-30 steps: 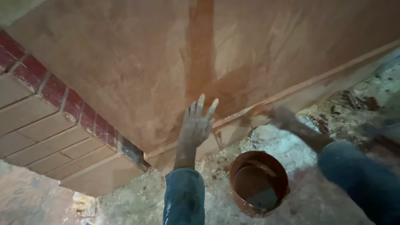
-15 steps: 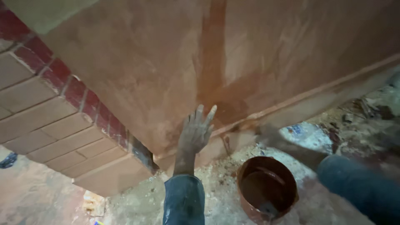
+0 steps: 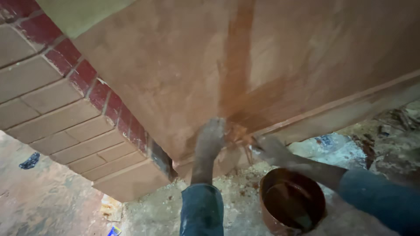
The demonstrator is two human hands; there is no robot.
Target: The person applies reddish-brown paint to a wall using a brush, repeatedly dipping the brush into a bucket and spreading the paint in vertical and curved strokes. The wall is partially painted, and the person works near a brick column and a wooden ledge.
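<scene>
The left hand (image 3: 211, 139), splayed flat on the tan plastered wall (image 3: 175, 78) a second ago, has curled and dropped to the wall's base, beside the wet reddish-brown streak (image 3: 236, 65) rising above it. The right hand (image 3: 269, 148) has closed in just beside it; whether it grips anything cannot be told through blur. Below the right wrist sits a round rust-coloured bucket (image 3: 292, 205) on rubble-strewn ground (image 3: 236, 201). Red brick edging (image 3: 87, 83) lies to the left.

Around my bucket

The bucket (image 3: 292, 204) sits on the floor (image 3: 236, 205) before the wall (image 3: 183, 74); brickwork (image 3: 65, 105) lies left of it.
</scene>
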